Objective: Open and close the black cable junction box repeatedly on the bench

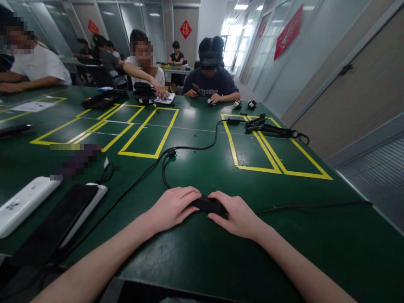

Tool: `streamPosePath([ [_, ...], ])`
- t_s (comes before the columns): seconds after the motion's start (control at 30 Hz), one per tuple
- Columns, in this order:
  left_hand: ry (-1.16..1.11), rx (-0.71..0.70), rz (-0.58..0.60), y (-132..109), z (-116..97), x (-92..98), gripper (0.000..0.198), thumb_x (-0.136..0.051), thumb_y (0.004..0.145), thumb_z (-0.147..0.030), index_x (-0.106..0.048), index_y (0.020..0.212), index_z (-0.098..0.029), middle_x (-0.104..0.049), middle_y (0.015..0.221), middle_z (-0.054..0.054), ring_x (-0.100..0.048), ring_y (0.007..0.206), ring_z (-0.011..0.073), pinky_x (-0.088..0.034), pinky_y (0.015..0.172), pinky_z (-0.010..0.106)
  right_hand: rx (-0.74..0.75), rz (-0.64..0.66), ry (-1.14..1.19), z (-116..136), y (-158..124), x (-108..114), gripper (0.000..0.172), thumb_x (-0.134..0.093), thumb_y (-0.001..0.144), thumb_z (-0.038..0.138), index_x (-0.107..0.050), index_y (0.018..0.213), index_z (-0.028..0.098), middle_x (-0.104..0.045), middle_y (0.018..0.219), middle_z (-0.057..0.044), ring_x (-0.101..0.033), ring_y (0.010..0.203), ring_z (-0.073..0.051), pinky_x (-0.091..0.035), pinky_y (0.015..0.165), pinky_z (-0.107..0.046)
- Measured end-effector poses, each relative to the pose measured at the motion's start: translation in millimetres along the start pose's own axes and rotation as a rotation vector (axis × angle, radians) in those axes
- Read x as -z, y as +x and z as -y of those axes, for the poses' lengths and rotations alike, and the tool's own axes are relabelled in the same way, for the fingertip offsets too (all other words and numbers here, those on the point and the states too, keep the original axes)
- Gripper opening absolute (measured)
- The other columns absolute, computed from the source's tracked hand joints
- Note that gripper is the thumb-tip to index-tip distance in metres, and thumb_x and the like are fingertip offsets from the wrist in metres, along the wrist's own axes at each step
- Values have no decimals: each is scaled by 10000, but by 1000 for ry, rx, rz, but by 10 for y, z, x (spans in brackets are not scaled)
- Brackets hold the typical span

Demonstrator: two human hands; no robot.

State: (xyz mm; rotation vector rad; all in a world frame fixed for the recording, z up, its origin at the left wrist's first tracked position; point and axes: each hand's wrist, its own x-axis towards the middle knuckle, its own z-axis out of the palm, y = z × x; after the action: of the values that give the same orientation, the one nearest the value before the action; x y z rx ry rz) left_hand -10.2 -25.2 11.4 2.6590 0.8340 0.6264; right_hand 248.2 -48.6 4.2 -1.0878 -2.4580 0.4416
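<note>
A black power adapter (206,205) lies between my two hands near the front middle of the green table (151,256). My left hand (176,206) grips its left end with bent fingers, thumb on the near side. At the right end, my right hand (235,212) pinches it between thumb and fingers. Beyond my left hand, a thin black cable (163,170) curves up to a small black connector (171,153). Another black cable (315,205) runs off to the right from behind my right hand. The adapter's ends are partly hidden by my fingers.
At left lie a white power strip (27,204) and a black phone-like slab (58,219) over a white object. A long black cable (135,183) crosses the table. Yellow tape rectangles mark it; black gear (271,128) lies far right. Several people sit opposite.
</note>
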Motion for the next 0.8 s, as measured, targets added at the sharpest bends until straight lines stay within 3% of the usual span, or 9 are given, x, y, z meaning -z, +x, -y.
streamPosePath([
  [0.2, 35, -87, -31, 4, 27, -49, 250, -490, 1093, -319, -616, 1274, -200, -714, 1249, 115, -711, 1133, 236, -589, 976, 368, -33, 25, 171, 67, 21, 2, 402, -623, 977, 280, -530, 1367, 242, -716, 1263, -95, -721, 1084, -238, -574, 895, -368],
  [0.43, -37, -16, -28, 21, 0, -54, 194, -598, 1017, -263, -628, 1200, -206, -706, 1249, 107, -706, 1129, 239, -584, 978, 371, -18, 56, -9, 61, 26, -6, 374, -607, 996, 288, -546, 1361, 235, -719, 1198, -80, -732, 973, -223, -572, 785, -327],
  [0.57, -48, 2, 15, 29, -14, -71, 188, -678, 925, -174, -615, 1101, -199, -676, 1331, 119, -679, 1172, 263, -571, 991, 388, 79, 75, -152, 70, 41, 1, 381, -624, 981, 297, -569, 1347, 205, -711, 1173, -97, -722, 932, -226, -559, 744, -321],
  [0.67, -102, 19, 67, 37, -28, -46, 205, -749, 865, -177, -601, 1006, -195, -711, 1177, 85, -691, 1056, 251, -571, 900, 344, 199, 21, -213, 63, 61, 27, 329, -617, 978, 334, -619, 1263, 169, -724, 1072, -106, -694, 889, -231, -538, 725, -336],
  [0.8, -230, 28, 53, 34, -28, -64, 50, -668, 917, -221, -628, 926, -192, -697, 1096, 63, -684, 952, 207, -554, 819, 299, 370, -192, -282, 166, 295, 37, 196, -518, 1006, 275, -681, 942, 186, -713, 898, -94, -614, 776, -215, -474, 672, -353],
])
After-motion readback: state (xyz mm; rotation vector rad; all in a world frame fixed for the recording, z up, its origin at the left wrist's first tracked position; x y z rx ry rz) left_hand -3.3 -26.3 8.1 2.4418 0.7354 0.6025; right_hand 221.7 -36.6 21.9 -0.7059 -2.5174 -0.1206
